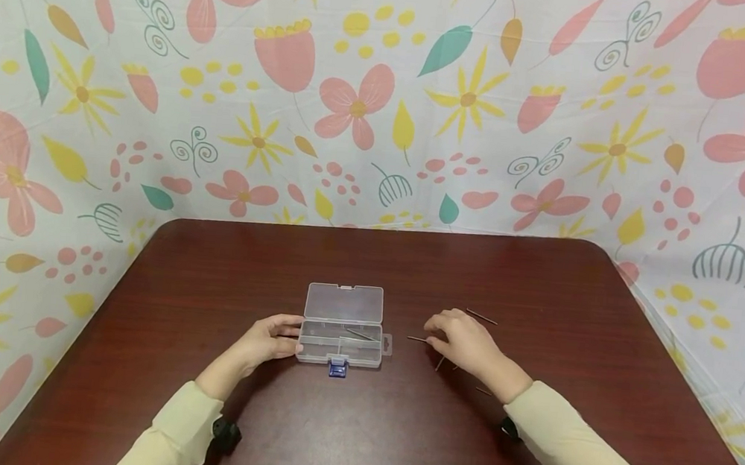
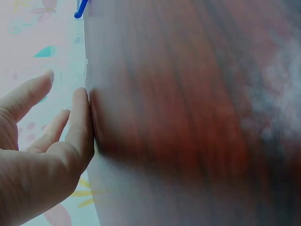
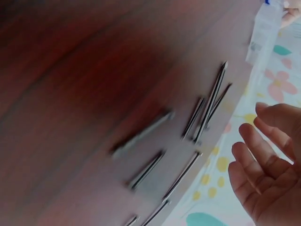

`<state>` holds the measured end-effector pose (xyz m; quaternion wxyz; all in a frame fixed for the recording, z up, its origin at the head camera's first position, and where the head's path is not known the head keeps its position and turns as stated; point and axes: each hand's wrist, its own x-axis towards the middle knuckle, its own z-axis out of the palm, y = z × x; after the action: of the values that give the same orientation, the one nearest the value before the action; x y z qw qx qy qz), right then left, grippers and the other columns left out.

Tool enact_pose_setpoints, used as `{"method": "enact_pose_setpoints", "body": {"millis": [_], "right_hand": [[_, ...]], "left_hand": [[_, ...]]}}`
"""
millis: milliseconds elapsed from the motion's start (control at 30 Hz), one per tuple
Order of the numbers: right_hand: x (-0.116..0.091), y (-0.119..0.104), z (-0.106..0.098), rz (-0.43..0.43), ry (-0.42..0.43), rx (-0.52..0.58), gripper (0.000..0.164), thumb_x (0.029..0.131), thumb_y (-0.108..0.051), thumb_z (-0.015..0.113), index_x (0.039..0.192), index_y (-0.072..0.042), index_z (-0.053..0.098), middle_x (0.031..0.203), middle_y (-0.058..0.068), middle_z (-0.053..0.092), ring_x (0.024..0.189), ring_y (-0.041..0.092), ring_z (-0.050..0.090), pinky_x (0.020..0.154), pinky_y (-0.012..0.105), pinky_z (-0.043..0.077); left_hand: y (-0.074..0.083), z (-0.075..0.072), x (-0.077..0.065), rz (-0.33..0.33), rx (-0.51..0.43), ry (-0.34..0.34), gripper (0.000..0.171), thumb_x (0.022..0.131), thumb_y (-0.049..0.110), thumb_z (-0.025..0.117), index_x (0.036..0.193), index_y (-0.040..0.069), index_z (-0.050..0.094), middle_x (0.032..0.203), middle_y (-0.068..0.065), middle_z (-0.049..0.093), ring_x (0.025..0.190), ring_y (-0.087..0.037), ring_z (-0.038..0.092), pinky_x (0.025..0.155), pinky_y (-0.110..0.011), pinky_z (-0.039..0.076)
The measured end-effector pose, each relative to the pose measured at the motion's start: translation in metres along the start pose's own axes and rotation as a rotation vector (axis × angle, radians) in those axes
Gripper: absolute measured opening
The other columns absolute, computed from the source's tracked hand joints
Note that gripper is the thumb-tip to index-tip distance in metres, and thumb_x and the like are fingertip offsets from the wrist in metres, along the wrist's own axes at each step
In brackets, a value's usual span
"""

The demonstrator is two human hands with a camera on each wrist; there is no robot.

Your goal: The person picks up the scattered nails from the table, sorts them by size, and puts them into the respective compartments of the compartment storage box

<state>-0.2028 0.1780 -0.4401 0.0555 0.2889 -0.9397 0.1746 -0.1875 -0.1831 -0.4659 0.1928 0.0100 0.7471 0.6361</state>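
Observation:
A clear plastic compartment box (image 1: pixel 317 351) lies on the table with its lid (image 1: pixel 344 304) raised at the back and a blue latch (image 1: pixel 338 368) at the front. In its rear compartment is a thin metal nail (image 1: pixel 360 335). My left hand (image 1: pixel 262 343) touches the box's left side, thumb and fingers spread apart. Over the loose nails (image 1: pixel 482 316) to the right of the box hovers my right hand (image 1: pixel 469 344). In the right wrist view its fingers (image 3: pixel 256 155) are loosely bent with nothing between them, above several nails (image 3: pixel 209 101) of different sizes.
The dark wooden table (image 1: pixel 339 439) has rounded far corners. A flower-patterned cloth (image 1: pixel 384 114) hangs behind it and along both sides. A small hanging tab (image 1: pixel 388 345) sticks out from the box's right side.

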Motion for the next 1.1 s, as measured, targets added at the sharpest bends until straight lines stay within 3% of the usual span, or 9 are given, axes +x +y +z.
{"method": "enact_pose_setpoints", "body": {"millis": [233, 433, 867, 1100], "right_hand": [[-0.009, 0.016, -0.005, -0.081, -0.066, 0.0, 0.015, 0.08, -0.005, 0.072, 0.095, -0.008, 0.071, 0.093, 0.002, 0.067, 0.092, 0.025, 0.061, 0.082, 0.041, 0.052], [-0.016, 0.032, -0.003, -0.171, -0.079, -0.032, 0.018, 0.077, 0.0, 0.073, 0.092, -0.01, 0.07, 0.09, -0.001, 0.065, 0.087, 0.021, 0.059, 0.072, 0.034, 0.052], [-0.022, 0.043, -0.002, -0.206, -0.067, -0.023, 0.024, 0.075, 0.003, 0.074, 0.092, -0.013, 0.068, 0.09, -0.002, 0.062, 0.086, 0.018, 0.061, 0.07, 0.033, 0.053], [-0.023, 0.044, 0.0, -0.22, -0.043, -0.028, 0.022, 0.074, 0.003, 0.075, 0.083, -0.014, 0.064, 0.085, -0.004, 0.06, 0.078, 0.014, 0.059, 0.065, 0.03, 0.051]], "left_hand": [[0.001, -0.001, -0.002, 0.0, -0.009, -0.006, 0.059, 0.083, -0.005, 0.064, 0.137, -0.011, 0.04, 0.128, -0.035, 0.048, 0.093, -0.015, 0.063, 0.085, -0.03, 0.054], [0.0, -0.001, -0.002, 0.0, -0.023, -0.01, 0.06, 0.083, -0.005, 0.064, 0.137, -0.011, 0.038, 0.128, -0.035, 0.048, 0.093, -0.015, 0.063, 0.085, -0.029, 0.054], [-0.002, 0.001, -0.002, -0.002, -0.053, 0.001, 0.059, 0.082, -0.009, 0.063, 0.136, -0.012, 0.039, 0.127, -0.035, 0.049, 0.093, -0.014, 0.063, 0.081, -0.027, 0.055], [-0.002, -0.001, -0.001, 0.002, -0.032, -0.009, 0.059, 0.083, -0.006, 0.064, 0.136, -0.012, 0.039, 0.127, -0.035, 0.049, 0.094, -0.016, 0.062, 0.084, -0.029, 0.054]]}}
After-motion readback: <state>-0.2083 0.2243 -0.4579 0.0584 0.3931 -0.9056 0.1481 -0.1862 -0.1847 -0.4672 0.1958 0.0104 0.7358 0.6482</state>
